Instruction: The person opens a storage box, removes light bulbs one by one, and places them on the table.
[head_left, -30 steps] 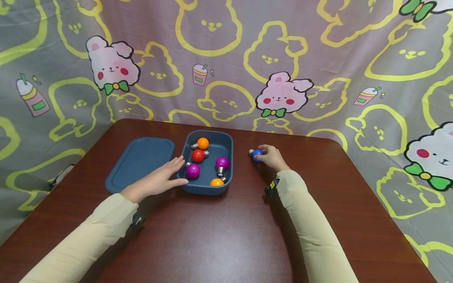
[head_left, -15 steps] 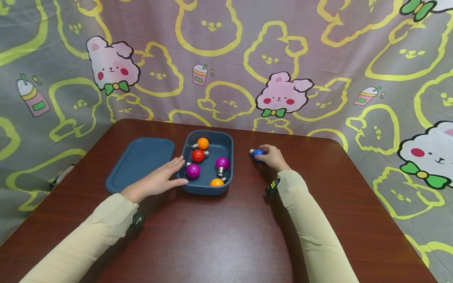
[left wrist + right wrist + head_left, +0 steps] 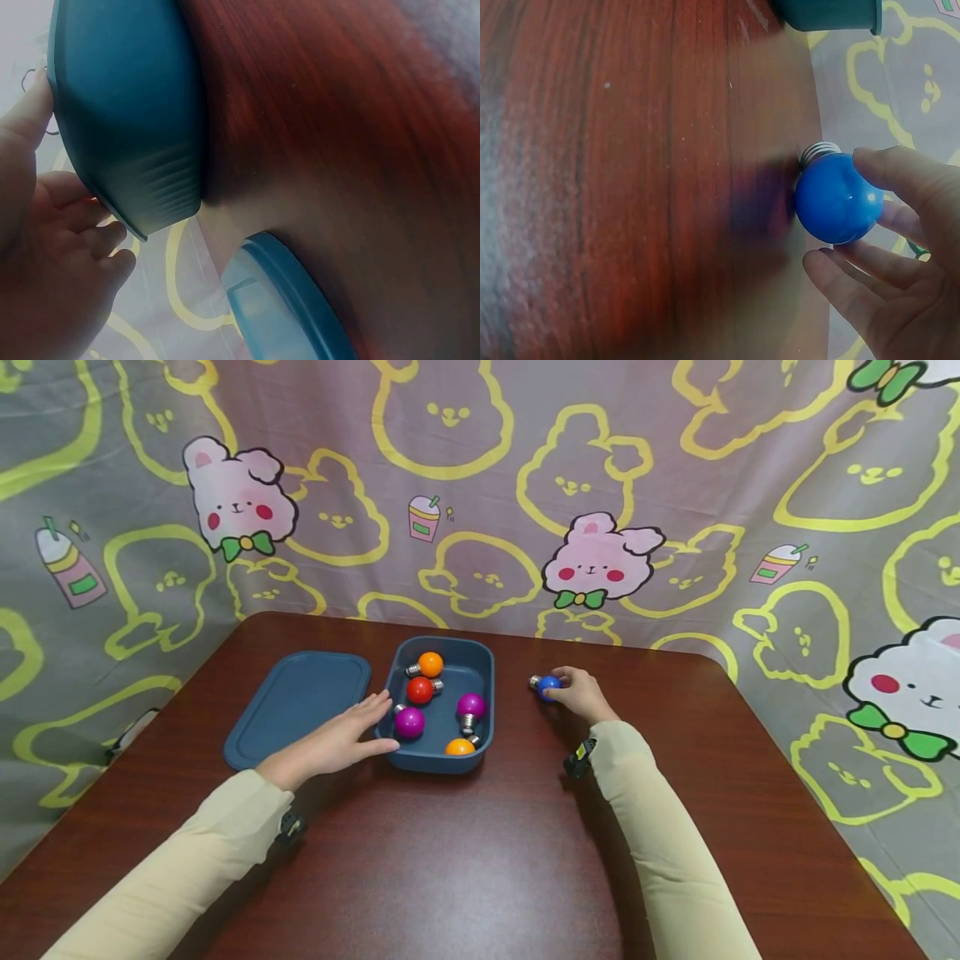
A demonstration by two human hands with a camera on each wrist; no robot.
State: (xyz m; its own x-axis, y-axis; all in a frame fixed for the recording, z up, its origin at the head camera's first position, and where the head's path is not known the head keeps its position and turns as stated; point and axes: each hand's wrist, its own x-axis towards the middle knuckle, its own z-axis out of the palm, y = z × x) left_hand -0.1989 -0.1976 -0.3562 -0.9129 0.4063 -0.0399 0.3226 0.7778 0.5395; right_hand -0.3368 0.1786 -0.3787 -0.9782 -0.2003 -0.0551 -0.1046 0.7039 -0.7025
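Note:
My right hand (image 3: 583,695) pinches a round blue light bulb (image 3: 549,687) between thumb and fingers, to the right of a dark blue box. The bulb's silver screw base (image 3: 820,152) points toward the box side. At the left rim of the open box (image 3: 435,763), my left hand (image 3: 333,742) lies with straight, spread fingers. In the left wrist view, its thumb touches the rim and its fingers reach along the box's edge. Inside the box are a red bulb (image 3: 419,690), orange bulbs (image 3: 430,664) and purple bulbs (image 3: 409,722).
A flat blue lid (image 3: 292,706) lies on the brown table (image 3: 450,868) left of the box, partly behind the left hand. Behind the table hangs a curtain (image 3: 480,493) printed with cartoon rabbits. A camera is strapped to each wrist.
The right hand and the blue light bulb have shifted very slightly to the right. My left hand and the box have stayed in place.

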